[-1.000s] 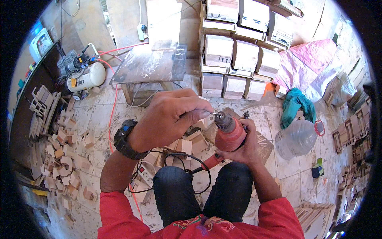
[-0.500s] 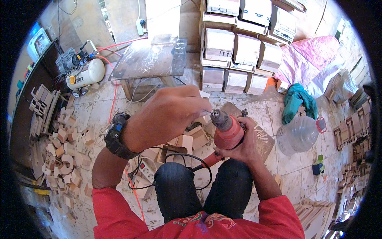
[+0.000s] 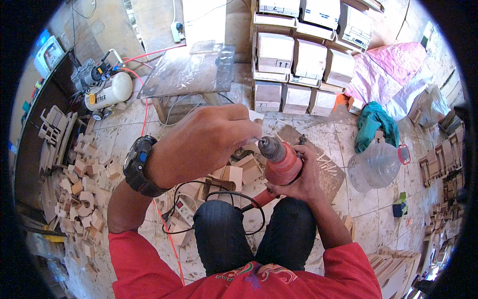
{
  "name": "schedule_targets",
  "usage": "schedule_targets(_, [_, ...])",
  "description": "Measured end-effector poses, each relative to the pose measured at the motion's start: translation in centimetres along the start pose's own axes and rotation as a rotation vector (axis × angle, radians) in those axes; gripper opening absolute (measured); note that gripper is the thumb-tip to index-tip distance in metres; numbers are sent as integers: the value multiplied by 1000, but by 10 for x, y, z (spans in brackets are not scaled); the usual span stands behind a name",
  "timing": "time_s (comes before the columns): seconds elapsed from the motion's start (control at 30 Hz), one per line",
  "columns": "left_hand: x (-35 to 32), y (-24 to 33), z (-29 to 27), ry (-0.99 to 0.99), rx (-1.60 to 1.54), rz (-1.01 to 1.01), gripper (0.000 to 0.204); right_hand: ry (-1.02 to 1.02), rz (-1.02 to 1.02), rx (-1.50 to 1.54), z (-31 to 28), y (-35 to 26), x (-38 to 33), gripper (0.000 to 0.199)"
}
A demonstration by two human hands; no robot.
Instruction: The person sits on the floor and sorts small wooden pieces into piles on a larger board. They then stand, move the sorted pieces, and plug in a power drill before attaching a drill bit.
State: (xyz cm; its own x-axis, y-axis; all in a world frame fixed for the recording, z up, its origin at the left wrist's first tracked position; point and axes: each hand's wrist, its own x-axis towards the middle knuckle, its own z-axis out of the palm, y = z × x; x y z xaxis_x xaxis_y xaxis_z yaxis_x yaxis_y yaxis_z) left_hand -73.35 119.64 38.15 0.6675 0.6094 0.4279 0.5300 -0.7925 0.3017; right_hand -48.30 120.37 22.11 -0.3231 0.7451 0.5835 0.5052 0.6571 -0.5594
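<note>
My right hand (image 3: 308, 174) grips a red corded power drill (image 3: 283, 167) above my knees, its chuck tilted up and to the left. By that hand's upper fingers a small dark metal piece sticks up, shaped like a chuck key (image 3: 302, 139). The toothed metal chuck (image 3: 270, 148) points toward my left hand (image 3: 209, 142), whose fingers are pinched together just beside the chuck's mouth. What the pinch holds is mostly hidden by the fingers. A black watch sits on my left wrist. The drill's handle slopes down between my knees to a looped black cord (image 3: 259, 219).
Wood offcuts (image 3: 82, 199) are heaped at the left. A white power strip (image 3: 185, 209) and wood blocks lie before my knees. Beyond stand an air compressor (image 3: 112, 89), a low table (image 3: 184, 74) and stacked wooden boxes (image 3: 275, 52). A clear jug (image 3: 373, 167) sits at the right.
My left hand has shifted slightly left and its fingers have drawn a little from the chuck. The drill has moved slightly left in my right hand.
</note>
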Motion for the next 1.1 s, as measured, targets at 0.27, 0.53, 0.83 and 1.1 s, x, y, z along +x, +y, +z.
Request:
schedule_targets(0.27, [-1, 1, -1, 5, -37, 3, 13, 47, -25, 6, 1, -4, 1, 86])
schedule_targets(0.53, [2, -1, -3, -82, -9, 39, 13, 3, -3, -26, 2, -3, -3, 96])
schedule_targets(0.83, [21, -3, 6, -185, -84, -14, 32, -25, 23, -28, 3, -3, -4, 96])
schedule_targets(1.1, [4, -14, 45, 310, -826, -310, 66, 119, 92, 67, 5, -5, 1, 87])
